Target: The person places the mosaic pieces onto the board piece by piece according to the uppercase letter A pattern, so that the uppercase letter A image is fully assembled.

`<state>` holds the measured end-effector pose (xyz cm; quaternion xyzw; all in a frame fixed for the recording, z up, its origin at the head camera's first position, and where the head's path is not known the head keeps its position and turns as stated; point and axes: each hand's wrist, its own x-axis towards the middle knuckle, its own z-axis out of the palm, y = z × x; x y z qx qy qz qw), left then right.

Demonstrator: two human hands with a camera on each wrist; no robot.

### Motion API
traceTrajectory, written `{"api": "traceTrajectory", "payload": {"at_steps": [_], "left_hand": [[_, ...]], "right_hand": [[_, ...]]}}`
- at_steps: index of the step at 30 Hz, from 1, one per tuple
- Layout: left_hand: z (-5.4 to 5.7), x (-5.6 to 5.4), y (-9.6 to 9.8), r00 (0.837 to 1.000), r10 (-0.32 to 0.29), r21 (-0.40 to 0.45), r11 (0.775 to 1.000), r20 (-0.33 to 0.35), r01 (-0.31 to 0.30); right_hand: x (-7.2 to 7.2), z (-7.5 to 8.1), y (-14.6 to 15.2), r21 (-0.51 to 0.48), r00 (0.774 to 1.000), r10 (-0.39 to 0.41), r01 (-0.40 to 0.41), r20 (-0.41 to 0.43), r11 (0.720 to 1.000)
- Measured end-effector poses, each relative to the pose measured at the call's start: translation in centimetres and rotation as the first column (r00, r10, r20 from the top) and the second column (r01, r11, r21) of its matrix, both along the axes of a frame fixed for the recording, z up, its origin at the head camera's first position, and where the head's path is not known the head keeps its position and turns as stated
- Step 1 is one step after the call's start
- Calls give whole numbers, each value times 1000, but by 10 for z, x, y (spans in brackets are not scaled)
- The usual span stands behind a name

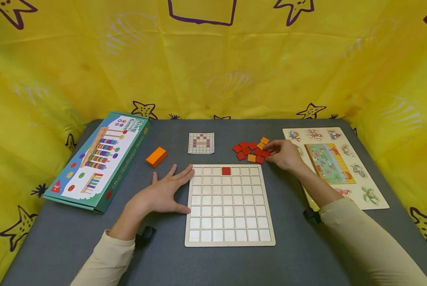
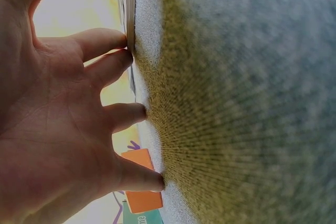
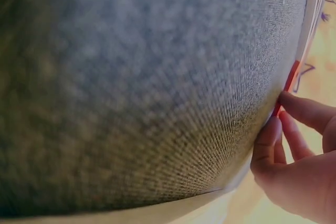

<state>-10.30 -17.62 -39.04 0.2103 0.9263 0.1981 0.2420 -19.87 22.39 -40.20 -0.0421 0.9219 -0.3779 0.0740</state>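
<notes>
A white grid board (image 1: 223, 212) in a pale wooden frame lies on the table, with one red square tile (image 1: 226, 171) in its top row. My left hand (image 1: 165, 194) rests spread beside the board, thumb and fingertips at its left edge. Up past the board's top right corner lies a loose group of red tiles (image 1: 241, 156) and orange tiles (image 1: 251, 158). At the right side of that group my right hand (image 1: 284, 154) pinches a red tile (image 3: 292, 75) between thumb and finger. A small pattern card (image 1: 201, 143) with a pixel picture lies above the board.
An orange block (image 1: 156, 157) sits left of the card. Farther left is a green game box (image 1: 99, 163). To the right, a wooden puzzle board (image 1: 365, 188) with animal pictures lies partly under my right forearm. A yellow cloth (image 1: 213, 59) hangs around the table.
</notes>
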Motion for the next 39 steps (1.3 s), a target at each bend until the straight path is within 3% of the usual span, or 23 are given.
{"api": "traceTrajectory", "payload": {"at_steps": [21, 39], "left_hand": [[0, 0, 1, 1000, 8, -11, 1000, 11, -7], [1, 0, 1, 1000, 12, 4, 1000, 5, -12]], "right_hand": [[5, 5, 3, -6, 998, -45, 45, 33, 999], [15, 19, -7, -59, 999, -12, 14, 45, 998]]}}
